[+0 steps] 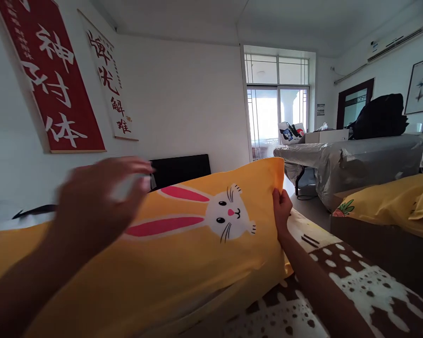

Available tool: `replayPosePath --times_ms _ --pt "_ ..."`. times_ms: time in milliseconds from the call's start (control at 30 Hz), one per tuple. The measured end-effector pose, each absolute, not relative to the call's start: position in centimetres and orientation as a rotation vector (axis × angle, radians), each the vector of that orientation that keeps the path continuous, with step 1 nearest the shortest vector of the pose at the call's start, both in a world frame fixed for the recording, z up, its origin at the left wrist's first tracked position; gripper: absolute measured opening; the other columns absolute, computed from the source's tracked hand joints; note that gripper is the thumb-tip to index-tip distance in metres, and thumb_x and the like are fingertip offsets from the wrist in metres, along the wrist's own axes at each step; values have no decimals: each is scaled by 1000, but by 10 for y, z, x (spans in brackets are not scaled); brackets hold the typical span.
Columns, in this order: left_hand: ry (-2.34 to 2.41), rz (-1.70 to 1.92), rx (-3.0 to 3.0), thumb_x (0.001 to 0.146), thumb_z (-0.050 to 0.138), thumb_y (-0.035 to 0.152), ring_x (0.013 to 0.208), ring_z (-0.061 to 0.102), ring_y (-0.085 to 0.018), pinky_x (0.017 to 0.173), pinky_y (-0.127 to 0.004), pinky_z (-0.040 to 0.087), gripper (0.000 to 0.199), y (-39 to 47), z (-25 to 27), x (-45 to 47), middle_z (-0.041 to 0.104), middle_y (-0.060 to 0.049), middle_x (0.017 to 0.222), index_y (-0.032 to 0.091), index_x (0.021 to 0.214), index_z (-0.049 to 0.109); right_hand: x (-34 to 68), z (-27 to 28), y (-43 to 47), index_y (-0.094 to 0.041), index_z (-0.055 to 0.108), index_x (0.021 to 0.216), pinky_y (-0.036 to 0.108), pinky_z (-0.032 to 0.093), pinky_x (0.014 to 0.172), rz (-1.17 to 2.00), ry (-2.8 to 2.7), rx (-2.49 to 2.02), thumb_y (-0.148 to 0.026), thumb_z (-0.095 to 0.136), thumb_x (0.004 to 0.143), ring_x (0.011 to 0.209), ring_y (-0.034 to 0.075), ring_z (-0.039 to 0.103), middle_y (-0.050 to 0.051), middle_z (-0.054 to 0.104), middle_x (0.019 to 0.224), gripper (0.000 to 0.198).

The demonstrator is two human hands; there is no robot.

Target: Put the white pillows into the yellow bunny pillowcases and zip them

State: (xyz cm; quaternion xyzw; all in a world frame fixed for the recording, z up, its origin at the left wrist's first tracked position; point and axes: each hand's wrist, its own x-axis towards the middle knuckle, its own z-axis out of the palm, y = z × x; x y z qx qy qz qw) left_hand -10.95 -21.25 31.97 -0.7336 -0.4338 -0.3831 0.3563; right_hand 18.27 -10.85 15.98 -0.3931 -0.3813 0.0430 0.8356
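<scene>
A yellow pillow stands on its edge in front of me, its cover printed with a white rabbit face and pink ears. At its right end, my right hand grips the side edge, thumb on the printed face. My left hand is raised over the left part of the pillow, blurred by motion. Its thumb and fingers are curved but apart, with nothing visible between them. Along the lower side of the cover runs a long fold or slit; I cannot tell which.
Beneath the pillow lies a brown and white patterned blanket. Another yellow cloth item with a carrot print is at the right. Behind, a plastic-covered table carries a black bag and a white box. Red scrolls hang on the left wall.
</scene>
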Motion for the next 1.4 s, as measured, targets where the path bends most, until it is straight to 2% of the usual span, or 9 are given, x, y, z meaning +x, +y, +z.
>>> replayPosePath --times_ms 200,267,367,500,800,1033,1200,1300,1400 --pt "-1109 -723 -2212 87 35 47 102 56 -26 85 -38 43 53 -171 338 43 62 -14 113 10 123 49 184 155 -117 -23 30 65 24 28 52 103 -785 -766 -51 47 84 58 11 29 -6 27 63 38" --pt "-1225 -643 -2416 84 38 57 88 61 -24 72 -33 45 59 -156 335 78 65 -14 102 11 118 53 189 150 -122 -23 31 66 24 30 53 110 -784 -781 -51 46 85 60 12 31 -5 29 64 36" --pt "-1224 -463 -2649 80 45 55 76 61 -21 59 -28 42 49 -141 321 108 66 -13 88 13 98 61 197 140 -130 -23 32 69 23 33 54 166 -830 -780 -52 44 86 60 12 33 -5 32 65 35" --pt "-1083 -492 -2624 87 38 45 83 60 -21 65 -29 41 38 -136 307 123 65 -11 88 16 89 63 207 117 -134 -23 34 71 24 32 53 219 -927 -820 -52 41 88 58 12 34 -5 35 63 34" --pt "-998 -459 -2263 88 15 65 69 59 -23 61 -32 37 69 -135 326 114 63 -10 70 17 87 66 212 84 -124 -23 40 66 27 28 54 267 -1144 -888 -52 29 92 58 14 37 -3 42 58 40" --pt "-1126 -650 -2193 80 26 74 71 55 -22 67 -32 38 70 -129 358 79 60 -8 67 17 79 66 212 102 -104 -23 35 63 27 23 52 149 -1286 -878 -45 29 93 52 12 32 -5 36 54 37" --pt "-1118 -653 -2222 75 37 75 64 50 -18 61 -29 36 63 -126 359 77 52 -5 59 17 68 58 211 71 -87 -22 37 67 25 28 54 168 -1309 -855 -42 34 93 58 12 36 -4 40 61 33" --pt "-1135 -708 -2258 74 45 68 60 47 -15 61 -28 35 54 -119 361 75 48 -3 57 17 63 54 208 41 -79 -21 40 70 26 34 61 126 -1351 -810 -41 33 93 66 13 42 -1 46 69 31" --pt "-1111 -769 -2325 80 45 55 60 46 -14 64 -28 36 43 -115 365 70 45 -1 55 18 58 48 201 23 -76 -21 38 69 25 31 55 181 -1359 -850 -38 31 94 57 12 37 -3 40 62 31"
